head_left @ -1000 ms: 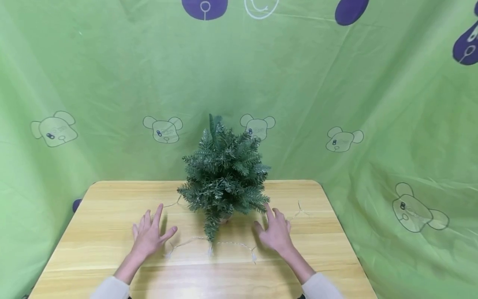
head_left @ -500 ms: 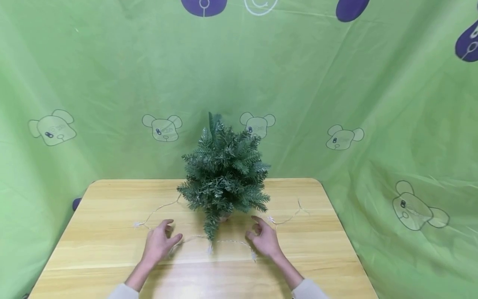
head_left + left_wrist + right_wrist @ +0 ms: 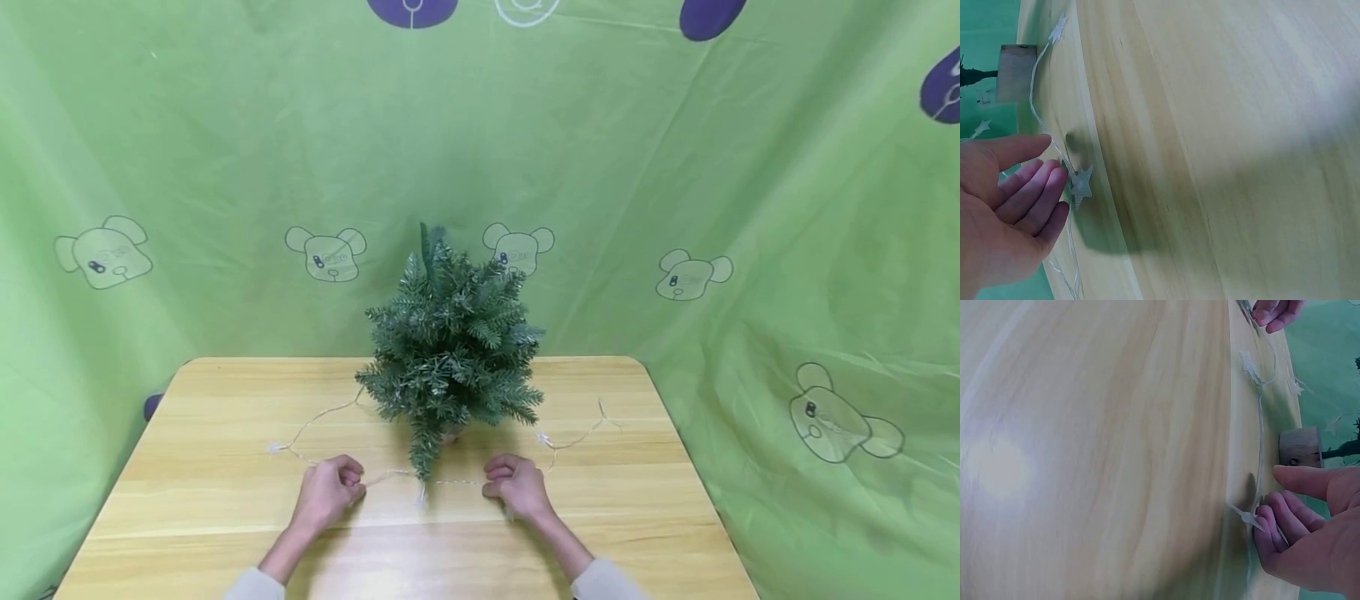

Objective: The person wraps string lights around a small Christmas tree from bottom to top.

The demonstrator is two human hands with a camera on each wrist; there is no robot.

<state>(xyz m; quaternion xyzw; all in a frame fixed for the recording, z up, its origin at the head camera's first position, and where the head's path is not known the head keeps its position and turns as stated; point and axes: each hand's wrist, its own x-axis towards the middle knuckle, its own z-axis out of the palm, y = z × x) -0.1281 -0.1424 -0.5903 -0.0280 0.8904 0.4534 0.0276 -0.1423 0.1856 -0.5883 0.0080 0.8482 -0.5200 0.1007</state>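
A thin clear string with stars (image 3: 459, 482) curves across the wooden worktop (image 3: 187, 492), on the near side of a small artificial fir (image 3: 453, 350). The left hand (image 3: 327, 493) and right hand (image 3: 521, 489) meet it left and right, thumbs parted from loosely bent fingers. Beyond hangs green cloth (image 3: 480, 142) printed with bear faces.

Nothing legible; small marks on animal heads (image 3: 325, 258) printed on green cloth (image 3: 600, 150) unreadable

Head cam high, facing fwd/down; L/R wrist cams v. close, sharing star string (image 3: 1082, 182).
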